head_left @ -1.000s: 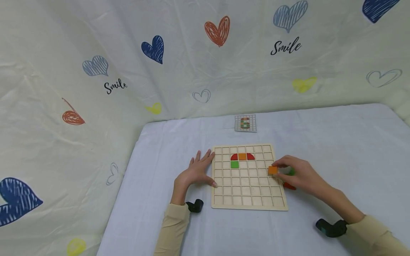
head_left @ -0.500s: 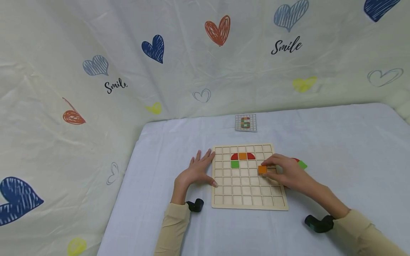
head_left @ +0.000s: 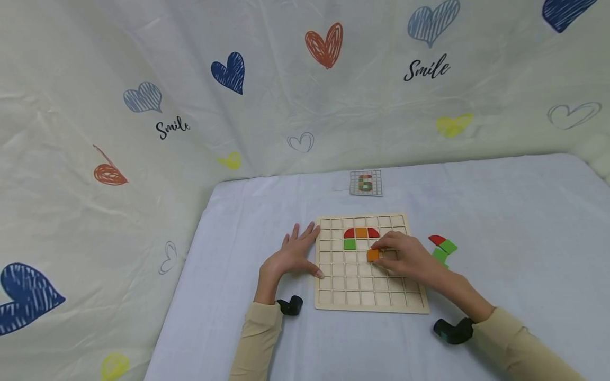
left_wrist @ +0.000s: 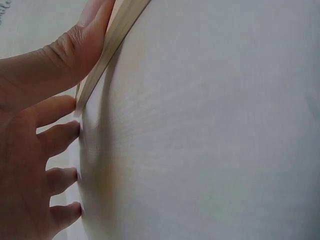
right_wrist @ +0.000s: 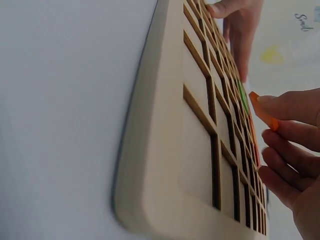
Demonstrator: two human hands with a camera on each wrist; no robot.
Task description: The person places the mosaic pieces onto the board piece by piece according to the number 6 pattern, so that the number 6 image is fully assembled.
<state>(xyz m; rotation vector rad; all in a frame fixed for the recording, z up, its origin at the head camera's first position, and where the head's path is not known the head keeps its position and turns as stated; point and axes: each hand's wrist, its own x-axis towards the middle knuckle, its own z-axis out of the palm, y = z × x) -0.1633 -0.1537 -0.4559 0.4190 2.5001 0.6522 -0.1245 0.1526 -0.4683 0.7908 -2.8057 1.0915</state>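
Observation:
A wooden grid board (head_left: 343, 298) lies flat on the white cloth. Near its far side sit two red quarter-round tiles (head_left: 349, 233) with an orange square tile (head_left: 361, 233) between them, and a green square tile (head_left: 350, 244) below the left one. My right hand (head_left: 410, 259) pinches another orange square tile (head_left: 373, 256) between thumb and finger, over the board's middle; the right wrist view shows this tile (right_wrist: 263, 111) tilted and apart from the grid. My left hand (head_left: 292, 256) lies spread at the board's left edge, thumb and index finger touching it.
Right of the board lie loose tiles: a red quarter-round tile (head_left: 437, 240), a green tile (head_left: 448, 246) and another green tile (head_left: 440, 256), with more partly hidden by my right hand. A small card with a coloured grid pattern (head_left: 366, 183) lies behind the board.
My right hand has carried the orange square tile leftward from the board's right edge to its middle, uncovering loose tiles on the right. The left hand has stayed in place.

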